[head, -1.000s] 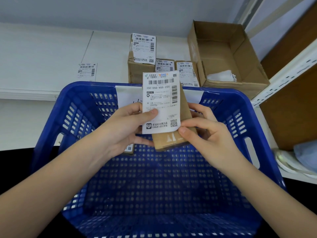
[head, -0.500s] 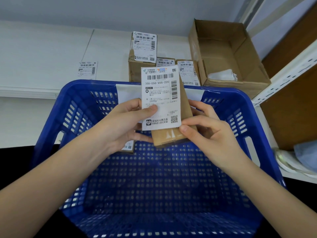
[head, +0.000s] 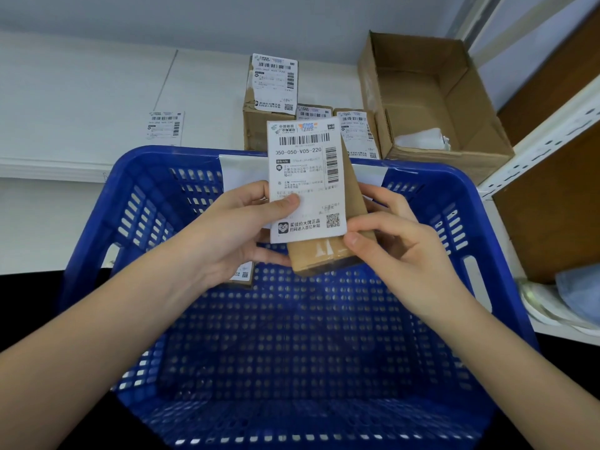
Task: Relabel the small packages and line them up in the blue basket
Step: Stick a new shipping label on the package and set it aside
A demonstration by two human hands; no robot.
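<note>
White worktop (head: 81, 92) beyond the blue basket (head: 454, 228): relabelling is proceeding above the basket.
Left hand (head: 227, 235) is pinching the shipping label (head: 305, 180) with its thumb; right hand (head: 399, 251) fingers are gripping the small cardboard package (head: 324, 254) behind it. Against the earlier frames, the label is sitting slightly higher and still overhanging the package top, so alignment appears unfinished. One labelled package (head: 242, 276) is lying in the basket; others are waiting beside the open carton (head: 431, 92).

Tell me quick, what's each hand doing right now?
Left hand: pinching the white label with its thumb.
Right hand: gripping the small brown package.
</note>
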